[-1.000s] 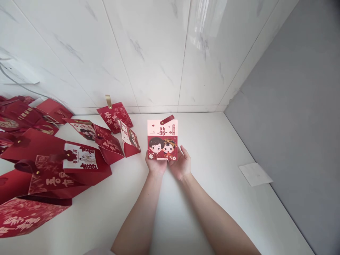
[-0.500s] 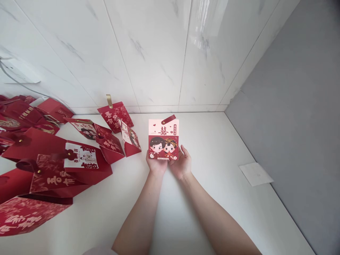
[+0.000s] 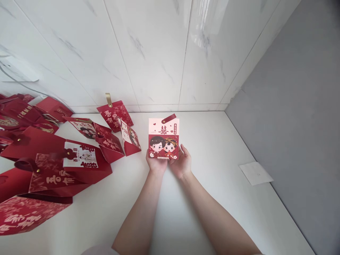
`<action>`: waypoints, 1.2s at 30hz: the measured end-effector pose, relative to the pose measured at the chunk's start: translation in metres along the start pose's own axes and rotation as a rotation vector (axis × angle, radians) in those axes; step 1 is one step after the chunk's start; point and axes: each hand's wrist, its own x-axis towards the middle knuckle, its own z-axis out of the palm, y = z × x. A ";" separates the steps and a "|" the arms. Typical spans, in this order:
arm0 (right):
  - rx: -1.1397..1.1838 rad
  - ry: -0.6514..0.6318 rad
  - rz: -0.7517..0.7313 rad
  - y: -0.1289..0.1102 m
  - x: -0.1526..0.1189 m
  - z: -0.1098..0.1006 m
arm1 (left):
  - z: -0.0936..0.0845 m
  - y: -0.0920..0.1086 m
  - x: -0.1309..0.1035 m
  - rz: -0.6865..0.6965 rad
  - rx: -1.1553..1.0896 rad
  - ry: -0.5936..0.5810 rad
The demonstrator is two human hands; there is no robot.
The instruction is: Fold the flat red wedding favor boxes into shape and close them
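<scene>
A small pink and red box (image 3: 163, 139) with two cartoon figures and a dark red strap on top stands upright at the middle of the view. My left hand (image 3: 156, 162) supports it from below at its lower left, most of the fingers hidden behind and under it. At the lower right, my right hand (image 3: 182, 162) holds the same box, with thumb raised beside its edge and the other fingers partly hidden. Both wrists are close together over the white table (image 3: 207, 148).
Several red gift boxes (image 3: 87, 173) cover the left side. A red box with a gold strap (image 3: 115, 115) and a small triangular one (image 3: 130, 138) stand nearer the hands. A white square (image 3: 255, 173) lies at the right edge. Behind rises a tiled wall (image 3: 156, 53).
</scene>
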 end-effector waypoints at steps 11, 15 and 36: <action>-0.029 -0.001 -0.029 0.002 0.001 -0.002 | -0.002 0.000 0.002 -0.006 0.007 0.010; -0.019 0.006 -0.027 0.002 0.001 -0.001 | -0.003 -0.001 0.002 -0.006 0.003 0.000; -0.003 0.010 -0.011 0.002 0.002 0.000 | -0.003 -0.001 0.004 0.003 -0.019 0.009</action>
